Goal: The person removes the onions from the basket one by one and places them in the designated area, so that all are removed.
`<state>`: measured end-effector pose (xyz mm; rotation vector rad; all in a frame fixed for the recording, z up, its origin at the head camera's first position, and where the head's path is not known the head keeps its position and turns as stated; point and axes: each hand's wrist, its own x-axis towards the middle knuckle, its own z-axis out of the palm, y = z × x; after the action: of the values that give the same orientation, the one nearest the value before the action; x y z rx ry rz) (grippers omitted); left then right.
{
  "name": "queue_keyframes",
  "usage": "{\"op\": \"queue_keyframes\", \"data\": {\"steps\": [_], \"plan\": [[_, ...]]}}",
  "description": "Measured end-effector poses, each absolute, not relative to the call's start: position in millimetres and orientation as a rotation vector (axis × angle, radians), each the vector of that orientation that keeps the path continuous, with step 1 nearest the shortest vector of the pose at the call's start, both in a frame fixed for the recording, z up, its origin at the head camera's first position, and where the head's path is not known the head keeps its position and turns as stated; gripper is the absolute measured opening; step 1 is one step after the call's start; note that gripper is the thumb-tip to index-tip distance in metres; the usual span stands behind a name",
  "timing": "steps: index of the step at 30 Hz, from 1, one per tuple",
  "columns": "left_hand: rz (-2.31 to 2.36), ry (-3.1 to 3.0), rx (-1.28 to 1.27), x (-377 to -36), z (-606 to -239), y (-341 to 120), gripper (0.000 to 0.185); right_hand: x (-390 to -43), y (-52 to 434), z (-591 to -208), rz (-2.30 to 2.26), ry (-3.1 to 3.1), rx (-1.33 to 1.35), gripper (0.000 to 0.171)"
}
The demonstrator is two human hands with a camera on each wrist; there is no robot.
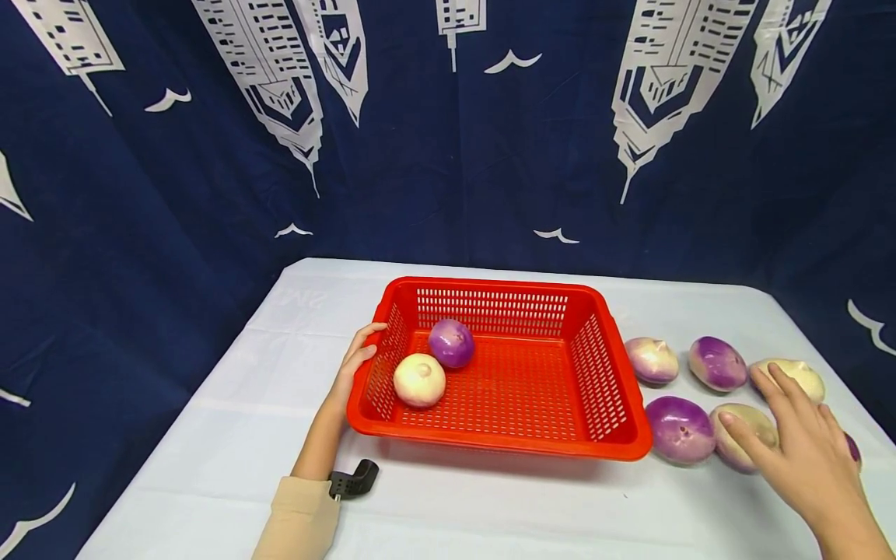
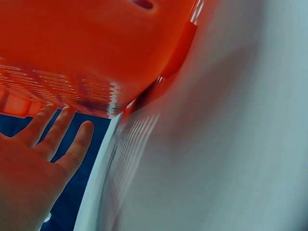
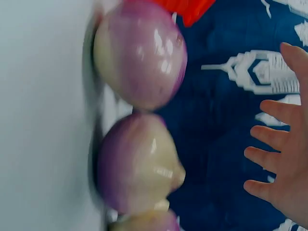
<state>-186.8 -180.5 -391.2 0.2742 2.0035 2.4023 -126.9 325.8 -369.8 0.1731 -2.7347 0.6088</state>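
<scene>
A red slotted basket (image 1: pixel 609 373) stands mid-table and holds a white onion (image 1: pixel 419 380) and a purple onion (image 1: pixel 451 343). My left hand (image 1: pixel 357 359) lies against the basket's left wall with fairly straight fingers and grips nothing. In the left wrist view the left hand (image 2: pixel 33 159) is flat beside the basket (image 2: pixel 72 43). My right hand (image 1: pixel 794 439) hovers open, fingers spread, over a pale onion (image 1: pixel 743 435) to the right of the basket. The right wrist view shows the right hand (image 3: pixel 284 163) apart from two purple-white onions (image 3: pixel 139 53) (image 3: pixel 137 166).
Several loose onions lie right of the basket, among them a purple one (image 1: pixel 680 429) and a row behind (image 1: pixel 652 360) (image 1: pixel 717 363) (image 1: pixel 794 376). A dark blue printed curtain (image 1: pixel 448 155) backs the white-covered table (image 1: pixel 245 420). A black wrist mount (image 1: pixel 353 480) rests near my left sleeve.
</scene>
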Motion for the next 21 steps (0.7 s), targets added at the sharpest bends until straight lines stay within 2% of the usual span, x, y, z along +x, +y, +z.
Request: {"op": "queue_keyframes", "data": {"steps": [21], "plan": [[2.421, 1.975, 0.332, -186.7, -392.1, -182.4, 0.038, -140.6, 235.7, -313.2, 0.654, -2.443, 0.665, 0.072]]}}
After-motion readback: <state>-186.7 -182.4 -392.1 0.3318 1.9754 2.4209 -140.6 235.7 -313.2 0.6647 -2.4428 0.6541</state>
